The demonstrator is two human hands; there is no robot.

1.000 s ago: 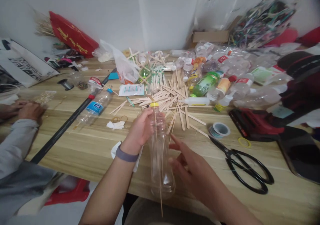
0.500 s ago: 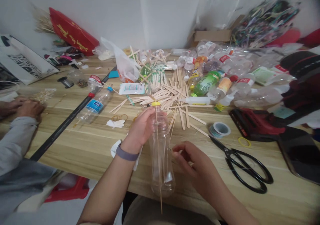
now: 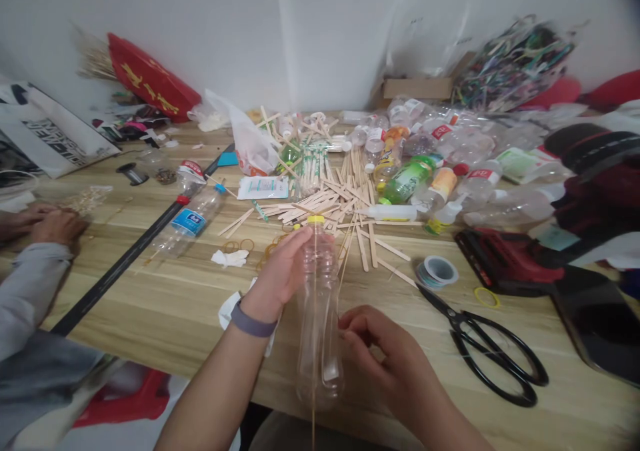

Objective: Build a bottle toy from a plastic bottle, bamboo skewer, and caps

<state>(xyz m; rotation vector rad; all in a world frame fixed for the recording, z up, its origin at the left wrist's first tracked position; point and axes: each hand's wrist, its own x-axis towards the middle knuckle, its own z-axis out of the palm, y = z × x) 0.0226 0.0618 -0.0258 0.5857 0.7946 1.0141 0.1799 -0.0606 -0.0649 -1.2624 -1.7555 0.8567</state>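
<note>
A clear plastic bottle (image 3: 320, 297) with a yellow cap (image 3: 315, 219) is held in front of me, cap end away from me. My left hand (image 3: 286, 264) is wrapped round its neck from the left. Along the bottle runs a thin wooden stick (image 3: 314, 397), reaching past the base toward me; whether it lies inside or on top I cannot tell. Beside the bottle's right wall, my right hand (image 3: 375, 337) is closed in a pinch. Whatever its fingertips hold is too thin to make out.
Large black scissors (image 3: 493, 344) and a wire spool (image 3: 437, 272) lie to my right, beside a red-and-black power tool (image 3: 505, 257). Wooden sticks (image 3: 320, 204) and many plastic bottles (image 3: 470, 131) cover the back. A co-worker's hand (image 3: 57, 226) works at the left.
The view has tilted up slightly. My right hand sits a little closer to the bottle's side, still pinching. My left hand keeps hold of the bottle's neck.
</note>
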